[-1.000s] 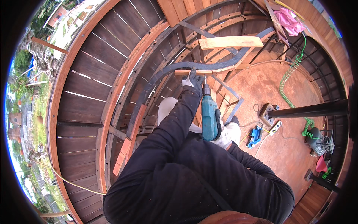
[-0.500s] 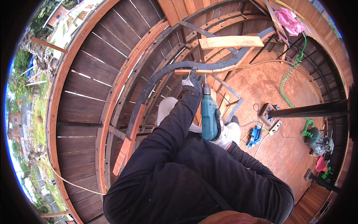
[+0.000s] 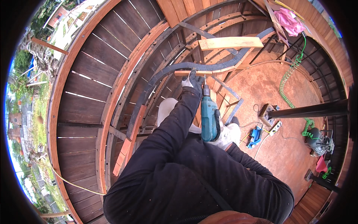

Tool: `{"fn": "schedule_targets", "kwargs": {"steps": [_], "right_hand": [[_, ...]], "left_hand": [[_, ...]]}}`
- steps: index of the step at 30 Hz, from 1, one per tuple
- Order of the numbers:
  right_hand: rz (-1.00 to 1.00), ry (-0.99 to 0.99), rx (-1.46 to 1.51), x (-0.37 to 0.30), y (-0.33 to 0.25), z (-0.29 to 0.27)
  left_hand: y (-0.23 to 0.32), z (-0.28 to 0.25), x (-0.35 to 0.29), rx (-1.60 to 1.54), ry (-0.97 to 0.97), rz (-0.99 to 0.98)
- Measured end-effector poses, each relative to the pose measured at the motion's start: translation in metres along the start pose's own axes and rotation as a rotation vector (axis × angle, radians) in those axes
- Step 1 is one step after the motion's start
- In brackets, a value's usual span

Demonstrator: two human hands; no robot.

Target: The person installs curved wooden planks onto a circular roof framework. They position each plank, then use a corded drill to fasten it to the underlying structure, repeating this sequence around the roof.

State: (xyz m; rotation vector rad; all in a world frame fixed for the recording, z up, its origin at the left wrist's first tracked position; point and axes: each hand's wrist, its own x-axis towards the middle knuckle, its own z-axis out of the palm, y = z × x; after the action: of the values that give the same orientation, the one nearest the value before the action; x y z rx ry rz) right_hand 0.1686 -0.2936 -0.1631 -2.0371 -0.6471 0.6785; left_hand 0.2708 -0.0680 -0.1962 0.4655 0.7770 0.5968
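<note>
A teal power drill (image 3: 209,117) points away from me, its bit against or very near a narrow wooden strip (image 3: 182,73). My right hand (image 3: 225,131), in a whitish glove, is wrapped round the drill's handle. My left hand (image 3: 191,80), gloved in grey and black, grips the strip just left of the bit and presses it to the curved dark metal frame (image 3: 171,68). Some of the left fingers are hidden behind the strip. Further along the frame, more wooden pieces (image 3: 126,153) are fixed along its left side.
A loose board (image 3: 230,43) lies across the frame ahead. On the reddish floor are a blue power tool (image 3: 255,136), a power strip (image 3: 275,128) and cords. A black post (image 3: 309,110) stands at right, near a coiled green hose (image 3: 285,80) and a compressor (image 3: 317,142). Slatted walls (image 3: 85,82) curve around.
Almost nothing differs. The drill and both hands stay in practically the same place, with only a very slight shift.
</note>
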Motion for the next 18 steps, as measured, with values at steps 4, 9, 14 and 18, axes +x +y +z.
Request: {"fn": "schedule_targets", "kwargs": {"steps": [4, 9, 14, 18], "right_hand": [[-0.189, 0.1, 0.012, 0.006, 0.021, 0.012], [-0.098, 0.031, 0.269, 0.012, 0.045, 0.026], [-0.251, 0.172, -0.093, 0.006, 0.049, 0.025], [-0.261, 0.154, -0.163, 0.004, 0.043, 0.021]], "left_hand": [[-0.002, -0.002, 0.004, -0.083, -0.012, -0.005], [-0.003, -0.004, 0.005, -0.076, -0.01, -0.027], [-0.003, -0.005, 0.003, -0.04, -0.037, 0.026], [-0.003, -0.005, 0.004, -0.07, -0.065, 0.02]]}}
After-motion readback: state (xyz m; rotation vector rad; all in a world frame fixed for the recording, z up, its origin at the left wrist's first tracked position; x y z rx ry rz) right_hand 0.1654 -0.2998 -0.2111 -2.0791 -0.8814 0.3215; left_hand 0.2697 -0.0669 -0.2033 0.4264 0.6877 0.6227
